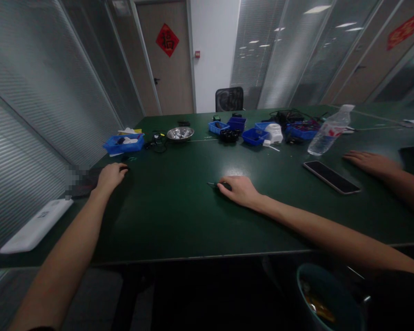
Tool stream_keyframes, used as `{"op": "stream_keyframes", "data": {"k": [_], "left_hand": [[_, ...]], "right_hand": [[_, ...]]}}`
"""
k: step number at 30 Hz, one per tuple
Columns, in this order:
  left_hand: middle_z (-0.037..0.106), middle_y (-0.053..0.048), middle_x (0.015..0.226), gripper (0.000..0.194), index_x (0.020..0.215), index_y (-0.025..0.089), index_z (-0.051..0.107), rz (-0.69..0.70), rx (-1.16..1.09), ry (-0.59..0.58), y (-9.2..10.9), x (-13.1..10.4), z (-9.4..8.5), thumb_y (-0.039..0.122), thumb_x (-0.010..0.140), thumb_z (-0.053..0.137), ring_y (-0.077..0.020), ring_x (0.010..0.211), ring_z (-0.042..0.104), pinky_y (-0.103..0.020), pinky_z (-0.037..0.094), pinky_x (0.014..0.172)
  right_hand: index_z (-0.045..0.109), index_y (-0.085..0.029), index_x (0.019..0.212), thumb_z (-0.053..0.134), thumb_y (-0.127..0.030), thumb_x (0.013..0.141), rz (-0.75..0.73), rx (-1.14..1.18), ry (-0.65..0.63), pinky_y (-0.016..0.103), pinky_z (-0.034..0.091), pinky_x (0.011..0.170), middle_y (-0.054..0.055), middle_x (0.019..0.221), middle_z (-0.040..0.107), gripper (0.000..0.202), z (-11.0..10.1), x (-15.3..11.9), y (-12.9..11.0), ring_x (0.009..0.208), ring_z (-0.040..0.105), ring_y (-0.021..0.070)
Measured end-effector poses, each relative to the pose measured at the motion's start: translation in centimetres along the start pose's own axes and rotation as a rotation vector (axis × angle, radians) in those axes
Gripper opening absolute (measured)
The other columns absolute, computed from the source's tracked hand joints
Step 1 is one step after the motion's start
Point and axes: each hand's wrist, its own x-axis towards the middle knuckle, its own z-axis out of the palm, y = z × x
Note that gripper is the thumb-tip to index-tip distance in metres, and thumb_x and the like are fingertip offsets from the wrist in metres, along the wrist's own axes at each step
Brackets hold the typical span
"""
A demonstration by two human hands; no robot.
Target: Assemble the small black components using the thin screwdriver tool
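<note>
My right hand rests on the green table, its fingers closed around the dark handle of what looks like a small screwdriver. The thin metal shaft points left. Farther left, my left hand is closed with thumb and fingers pinched on a small dark object, whose kind I cannot make out. Beside that hand, toward the wall, lies a dark flat item, partly pixelated. A blue tray with white and dark pieces stands just beyond the left hand.
A metal bowl, a blue bin among several others and tangled cables stand toward the back. To the right are a plastic bottle, a phone and another person's hand. A white box lies left; a bin stands below.
</note>
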Motion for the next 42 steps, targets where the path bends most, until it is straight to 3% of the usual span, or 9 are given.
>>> {"op": "stream_keyframes", "data": {"k": [16, 26, 32, 42], "left_hand": [[0.066, -0.015, 0.133, 0.042, 0.129, 0.020, 0.076, -0.069, -0.053, 0.062, -0.1, -0.2, 0.1, 0.033, 0.097, 0.053, -0.0357, 0.120, 0.065, -0.045, 0.053, 0.105], [0.064, -0.019, 0.125, 0.050, 0.130, 0.009, 0.075, -0.027, -0.003, 0.033, 0.0, 0.3, 0.2, 0.024, 0.092, 0.047, -0.0333, 0.117, 0.065, -0.043, 0.051, 0.110], [0.064, -0.020, 0.125, 0.049, 0.126, 0.007, 0.077, -0.020, -0.007, 0.038, 0.4, -0.1, -0.5, 0.019, 0.088, 0.049, -0.0321, 0.113, 0.065, -0.040, 0.051, 0.106], [0.072, -0.016, 0.125, 0.040, 0.126, 0.009, 0.076, -0.051, -0.047, 0.070, 0.7, -0.9, -1.7, 0.020, 0.096, 0.052, -0.0293, 0.115, 0.064, -0.039, 0.048, 0.107]], "right_hand": [[0.076, -0.022, 0.115, 0.049, -0.047, 0.109, -0.011, 0.015, -0.002, 0.030, 0.040, 0.069, 0.006, 0.099, 0.079, 0.037, -0.2, 0.0, 0.0, 0.083, 0.068, 0.0208], [0.076, -0.022, 0.117, 0.049, -0.047, 0.109, -0.002, 0.014, -0.018, 0.031, 0.041, 0.070, 0.007, 0.100, 0.079, 0.038, -0.2, 0.1, -0.1, 0.084, 0.069, 0.0213], [0.076, -0.022, 0.118, 0.048, -0.047, 0.109, -0.005, 0.022, -0.029, 0.031, 0.041, 0.070, 0.007, 0.100, 0.079, 0.038, -0.4, 0.0, -0.2, 0.084, 0.069, 0.0210], [0.076, -0.021, 0.120, 0.048, -0.047, 0.109, -0.004, 0.022, -0.027, 0.031, 0.043, 0.071, 0.007, 0.101, 0.079, 0.039, -0.4, 0.0, -0.2, 0.084, 0.070, 0.0208]]}}
